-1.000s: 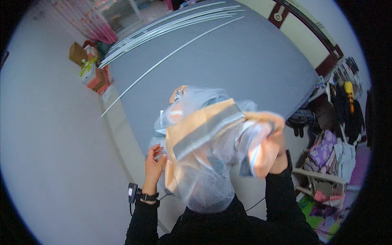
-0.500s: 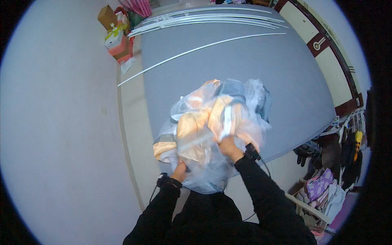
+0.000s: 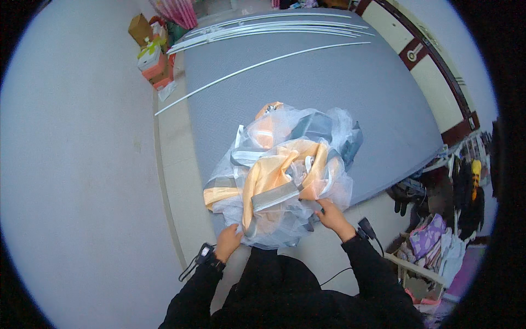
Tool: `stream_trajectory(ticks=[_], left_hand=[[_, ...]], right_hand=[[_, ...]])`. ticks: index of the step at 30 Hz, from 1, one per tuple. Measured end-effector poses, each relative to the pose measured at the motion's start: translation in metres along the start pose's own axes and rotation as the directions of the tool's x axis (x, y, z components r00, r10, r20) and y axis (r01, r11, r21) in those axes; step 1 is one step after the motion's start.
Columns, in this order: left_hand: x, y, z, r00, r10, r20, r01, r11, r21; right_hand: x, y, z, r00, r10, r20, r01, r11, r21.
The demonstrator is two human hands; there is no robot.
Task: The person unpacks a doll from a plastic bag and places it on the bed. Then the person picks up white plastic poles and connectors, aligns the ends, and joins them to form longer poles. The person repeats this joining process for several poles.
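A pale wall (image 3: 82, 164) fills the left side, and beside it, near the far corner of the bed, stands a pile of boxes (image 3: 155, 68) in brown, white and orange-red, with a pink patterned curtain (image 3: 178, 12) just to the right. Below, a strip of light tiled floor (image 3: 174, 137) runs between wall and bed. A single white rod (image 3: 246, 67) slants over the grey-covered bed (image 3: 394, 109), its left end jutting past the edge. Further back, more white rods (image 3: 274, 27) lie close together across the bed. The left hand (image 3: 228, 241), a small strapped device (image 3: 205, 251) at its wrist, has its fingers bent at the lower left edge of the crumpled netting (image 3: 274, 175); whether they grip it cannot be told. This heap of sheer white mesh with orange and grey bands lies on the near part of the bed, its lower edge close to the person's dark-clad legs. The right hand (image 3: 335, 219) reaches its lower right edge, thumb and forefinger near an orange band, partly spread; a firm pinch cannot be made out. To the right are a cream-and-brown headboard (image 3: 438, 77), folded purple cloth (image 3: 428, 236) and a yellow object (image 3: 475, 178).
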State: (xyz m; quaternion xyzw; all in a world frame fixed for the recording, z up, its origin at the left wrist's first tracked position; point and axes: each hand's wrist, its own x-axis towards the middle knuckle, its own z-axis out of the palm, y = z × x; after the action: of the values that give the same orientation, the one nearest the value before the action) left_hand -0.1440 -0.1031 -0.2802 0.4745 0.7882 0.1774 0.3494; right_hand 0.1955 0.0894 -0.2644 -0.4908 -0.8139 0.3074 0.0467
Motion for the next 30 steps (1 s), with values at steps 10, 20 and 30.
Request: stream_trajectory(ticks=[10, 20, 30], left_hand=[[-0.207, 0.03, 0.022, 0.952, 0.297, 0.071, -0.298, 0.955, 0.002], [-0.263, 0.105, -0.06, 0.985, 0.072, -0.155, -0.112, 0.957, -0.268], [-0.258, 0.111, -0.205, 0.484, 0.873, -0.054, -0.725, 0.435, 0.533]], right_hand=[[-0.261, 0.019, 0.02, 0.793, -0.002, 0.609, 0.017, 1.0, -0.019], [-0.273, -0.08, 0.011, 0.849, -0.275, 0.452, 0.2, 0.958, 0.207], [-0.165, -0.358, -0.015, 0.911, -0.391, 0.129, -0.048, 0.209, 0.977]])
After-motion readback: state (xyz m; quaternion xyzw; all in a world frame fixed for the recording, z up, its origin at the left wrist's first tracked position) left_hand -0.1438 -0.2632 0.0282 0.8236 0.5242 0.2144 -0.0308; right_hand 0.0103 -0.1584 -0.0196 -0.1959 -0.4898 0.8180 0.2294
